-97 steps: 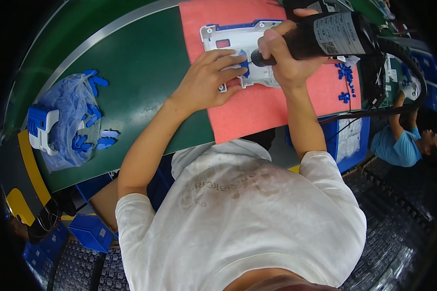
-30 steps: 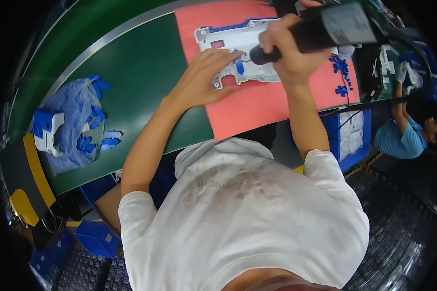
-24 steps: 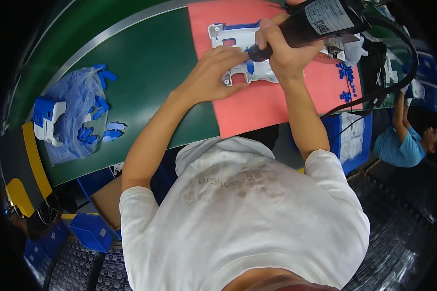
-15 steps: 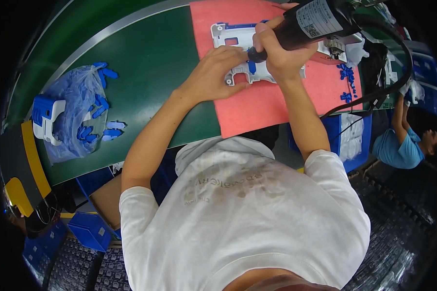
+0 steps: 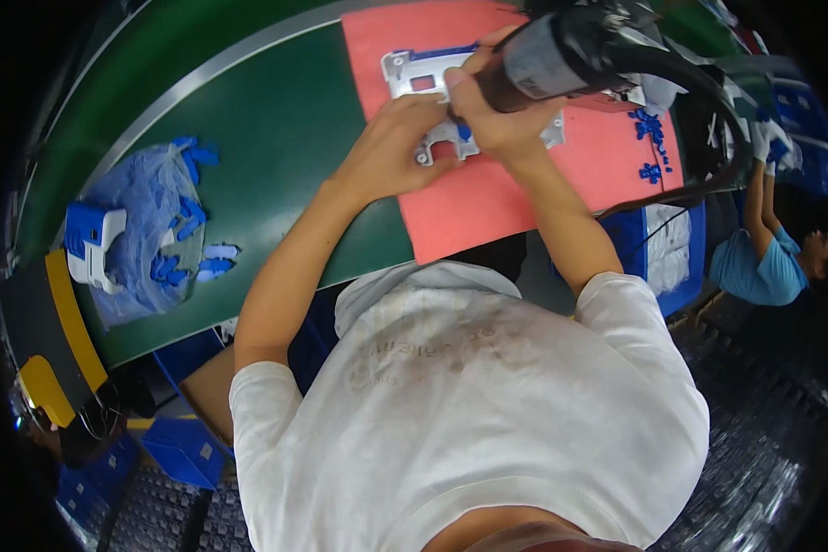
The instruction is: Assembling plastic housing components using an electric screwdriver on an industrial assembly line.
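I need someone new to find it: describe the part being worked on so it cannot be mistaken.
Start at the red mat on the green table. On its upper half lies a flat pale-grey frame with cut-out windows and blue inserts, pinned by the left hand. Loose pieces nearby are small and all blue.

Swung the black corded power screwdriver (image 5: 561, 57) flatter across the grey plastic frame (image 5: 432, 101); right hand (image 5: 501, 115) shifted lower on it.
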`<state>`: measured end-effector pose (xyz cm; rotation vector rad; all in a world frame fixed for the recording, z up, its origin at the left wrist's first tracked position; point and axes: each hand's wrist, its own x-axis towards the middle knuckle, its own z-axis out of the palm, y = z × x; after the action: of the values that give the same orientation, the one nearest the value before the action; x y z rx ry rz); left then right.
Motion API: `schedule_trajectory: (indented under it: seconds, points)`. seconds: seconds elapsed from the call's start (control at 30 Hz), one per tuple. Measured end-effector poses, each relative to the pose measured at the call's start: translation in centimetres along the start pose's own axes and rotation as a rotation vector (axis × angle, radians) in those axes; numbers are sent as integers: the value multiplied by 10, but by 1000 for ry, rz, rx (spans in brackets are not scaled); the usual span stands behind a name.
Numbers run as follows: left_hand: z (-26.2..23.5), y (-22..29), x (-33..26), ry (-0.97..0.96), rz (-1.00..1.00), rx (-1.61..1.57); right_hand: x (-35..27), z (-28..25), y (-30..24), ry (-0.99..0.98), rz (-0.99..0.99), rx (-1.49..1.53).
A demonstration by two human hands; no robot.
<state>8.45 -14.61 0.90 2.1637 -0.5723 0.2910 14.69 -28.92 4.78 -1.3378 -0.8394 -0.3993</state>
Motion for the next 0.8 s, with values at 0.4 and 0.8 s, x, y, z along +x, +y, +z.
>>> schedule_trajectory:
  seconds: [0.4,0.8]
  points:
    - [8,12,-4,3,93,247,75,-170,-28,477,-163,-47]
    - [9,14,-4,26,57,255,51,-171,8,489,-35,-219]
